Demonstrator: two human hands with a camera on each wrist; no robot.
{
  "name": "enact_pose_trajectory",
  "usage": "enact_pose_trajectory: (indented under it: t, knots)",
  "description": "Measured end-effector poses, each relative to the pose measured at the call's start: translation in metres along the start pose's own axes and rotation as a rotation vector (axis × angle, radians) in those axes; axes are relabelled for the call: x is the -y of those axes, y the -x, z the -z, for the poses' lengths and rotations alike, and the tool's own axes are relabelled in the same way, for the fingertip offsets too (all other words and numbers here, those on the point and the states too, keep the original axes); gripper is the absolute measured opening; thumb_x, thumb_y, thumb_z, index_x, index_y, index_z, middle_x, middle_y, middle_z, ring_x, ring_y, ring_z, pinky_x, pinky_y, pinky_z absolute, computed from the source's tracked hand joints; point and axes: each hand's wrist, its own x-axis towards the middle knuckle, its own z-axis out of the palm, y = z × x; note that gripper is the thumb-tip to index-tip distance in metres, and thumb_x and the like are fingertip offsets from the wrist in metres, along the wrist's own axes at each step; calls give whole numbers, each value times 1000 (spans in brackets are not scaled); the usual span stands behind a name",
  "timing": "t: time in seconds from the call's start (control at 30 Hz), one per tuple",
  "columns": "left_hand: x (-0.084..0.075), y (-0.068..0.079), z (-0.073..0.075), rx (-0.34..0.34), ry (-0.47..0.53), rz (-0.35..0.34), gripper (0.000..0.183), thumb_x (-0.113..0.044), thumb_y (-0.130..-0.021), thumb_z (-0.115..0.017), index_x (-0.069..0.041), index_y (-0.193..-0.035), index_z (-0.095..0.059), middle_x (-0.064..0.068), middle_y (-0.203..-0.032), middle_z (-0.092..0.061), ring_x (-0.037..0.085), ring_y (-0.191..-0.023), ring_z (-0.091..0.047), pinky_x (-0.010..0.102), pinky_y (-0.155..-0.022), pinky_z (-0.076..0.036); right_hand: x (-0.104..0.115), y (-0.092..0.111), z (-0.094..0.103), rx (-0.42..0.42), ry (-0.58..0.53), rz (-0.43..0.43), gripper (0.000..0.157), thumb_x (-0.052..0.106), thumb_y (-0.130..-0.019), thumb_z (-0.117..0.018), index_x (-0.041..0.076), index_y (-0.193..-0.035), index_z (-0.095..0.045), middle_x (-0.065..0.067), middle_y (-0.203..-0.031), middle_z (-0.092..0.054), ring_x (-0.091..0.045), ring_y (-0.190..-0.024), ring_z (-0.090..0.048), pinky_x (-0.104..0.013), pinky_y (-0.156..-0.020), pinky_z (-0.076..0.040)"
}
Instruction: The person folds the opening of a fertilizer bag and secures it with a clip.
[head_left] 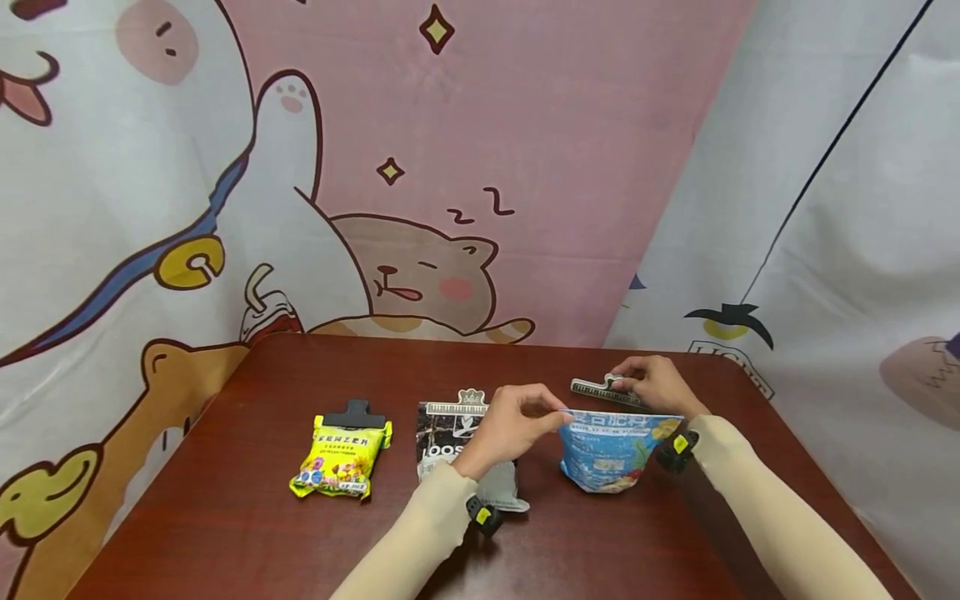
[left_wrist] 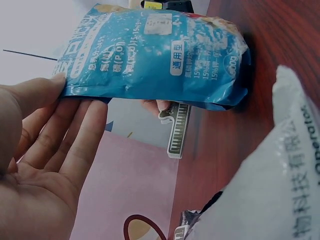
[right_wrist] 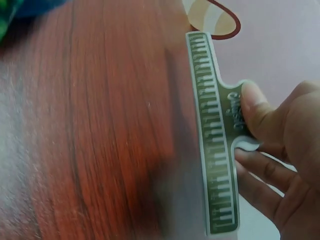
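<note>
A blue plastic bag (head_left: 606,454) with printed lettering stands at the right of the table. My left hand (head_left: 517,423) pinches its top left corner between thumb and fingers, as the left wrist view also shows at the bag's (left_wrist: 150,60) edge. Behind the bag, my right hand (head_left: 660,385) holds a wide clip (head_left: 603,390) by its handle. In the right wrist view this clip (right_wrist: 215,135) has a piano-key pattern and a lettered handle, with the thumb on one side and fingers beneath. Nothing sits between the clip and the bag but a gap.
A yellow bag (head_left: 341,458) bearing a black clip (head_left: 355,415) lies at the left. In the middle, partly behind my left arm, is a black and grey bag (head_left: 435,437) with a piano-key clip (head_left: 457,407) on top. A printed cloth (head_left: 525,125) hangs behind the table.
</note>
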Motion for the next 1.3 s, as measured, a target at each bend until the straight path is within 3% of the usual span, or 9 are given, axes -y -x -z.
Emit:
enact_pose_trajectory:
  t: [0.27,0.57,0.93,1.3]
  knots:
    - [0,0,1,0,-5,1,5,-26,-93,-78,-21,-93,-79,-2,-92,-78,7,-81,-73,24,-73,-59,10,13,2,-54,-23,-72,11,22,-94,-76,13,-100,-80,-8,-95,-77,-17,-77,-61,-29,-66,-49]
    - [0,0,0,15,-3,12,7,-28,-94,-77,-21,-95,-79,1,-95,-78,16,-86,-74,24,-75,-59,18,31,11,-143,-56,-111,14,26,-95,-75,14,-101,-80,-8,-96,-77,-19,-77,-58,-27,-61,-48]
    - [1,0,1,21,-6,7,6,-27,-94,-77,-22,-95,-79,-4,-93,-78,5,-83,-72,26,-75,-60,24,46,25,-252,-82,-115,17,29,-95,-76,16,-105,-80,-12,-98,-78,-15,-67,-56,-27,-54,-45]
    - [0,0,2,18,16,15,6,-30,-93,-77,-24,-95,-79,-5,-93,-78,17,-87,-76,30,-76,-61,47,60,45,-307,-23,-73,16,30,-95,-75,17,-105,-79,-12,-101,-77,-17,-71,-57,-27,-56,-44]
